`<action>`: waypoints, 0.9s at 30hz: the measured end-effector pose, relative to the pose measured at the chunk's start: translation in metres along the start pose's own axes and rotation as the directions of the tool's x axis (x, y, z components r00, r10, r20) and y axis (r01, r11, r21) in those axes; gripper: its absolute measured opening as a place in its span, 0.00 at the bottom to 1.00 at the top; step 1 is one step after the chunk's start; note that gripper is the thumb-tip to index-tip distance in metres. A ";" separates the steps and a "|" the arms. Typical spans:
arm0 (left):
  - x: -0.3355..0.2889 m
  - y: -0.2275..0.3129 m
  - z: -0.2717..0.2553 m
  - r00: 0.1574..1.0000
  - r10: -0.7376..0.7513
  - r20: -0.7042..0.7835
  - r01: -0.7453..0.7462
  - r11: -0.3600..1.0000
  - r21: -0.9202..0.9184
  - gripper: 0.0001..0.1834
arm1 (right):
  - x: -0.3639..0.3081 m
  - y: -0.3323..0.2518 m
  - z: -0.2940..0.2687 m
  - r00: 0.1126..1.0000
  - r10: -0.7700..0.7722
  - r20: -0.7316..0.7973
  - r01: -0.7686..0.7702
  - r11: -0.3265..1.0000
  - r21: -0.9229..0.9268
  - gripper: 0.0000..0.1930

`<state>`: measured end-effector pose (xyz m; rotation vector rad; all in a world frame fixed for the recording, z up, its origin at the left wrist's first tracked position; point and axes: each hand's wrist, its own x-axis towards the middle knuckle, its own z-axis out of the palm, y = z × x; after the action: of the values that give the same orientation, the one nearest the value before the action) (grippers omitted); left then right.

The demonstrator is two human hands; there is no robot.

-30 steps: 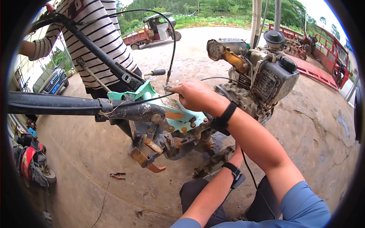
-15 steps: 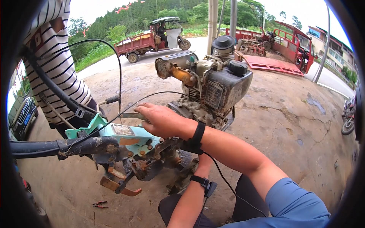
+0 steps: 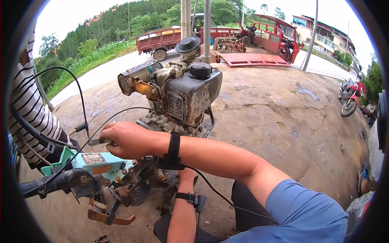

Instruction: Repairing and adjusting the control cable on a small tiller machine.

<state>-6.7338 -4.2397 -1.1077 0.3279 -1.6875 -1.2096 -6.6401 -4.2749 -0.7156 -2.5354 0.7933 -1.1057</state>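
My right hand (image 3: pixel 126 139) reaches in from the right across a small walking tractor. It is closed on a grey metal tool (image 3: pixel 94 141) just above the tractor's teal cover (image 3: pixel 99 162). My left forearm rises from the lower edge with a black wrist strap. My left hand (image 3: pixel 187 175) goes under my right forearm into the rusty gear housing (image 3: pixel 133 188) and is mostly hidden. The dirty engine (image 3: pixel 182 93) stands right behind my right hand.
Another person in a striped shirt (image 3: pixel 30 109) stands at the left by the black handlebar (image 3: pixel 52 182) and cables. The ground is cracked concrete (image 3: pixel 283 121). Red trucks (image 3: pixel 162 40) stand at the back, and a motorcycle (image 3: pixel 350 97) is parked at the right.
The view has swung to the right, so the engine now sits in the middle. My right hand has stayed at the same spot on the tractor, still gripping the tool.
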 end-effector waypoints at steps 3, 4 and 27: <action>0.007 -0.001 0.009 0.999 0.037 -0.027 -0.035 0.997 0.076 0.15 | 0.011 -0.015 -0.002 0.999 -0.011 -0.037 0.012 1.000 0.011 0.18; 0.013 0.001 0.020 0.998 0.052 -0.046 -0.046 0.993 0.111 0.15 | 0.016 -0.018 -0.002 0.995 -0.013 -0.101 0.019 0.998 0.058 0.19; 0.039 0.078 -0.026 0.735 -0.178 -0.654 0.439 0.861 0.258 0.14 | 0.033 -0.161 -0.002 0.951 -0.301 -0.067 0.309 0.934 0.180 0.22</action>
<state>-6.7070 -4.2446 -1.0204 1.1830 -1.2981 -0.8328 -6.5625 -4.1632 -0.6238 -2.5358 0.2872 -1.2588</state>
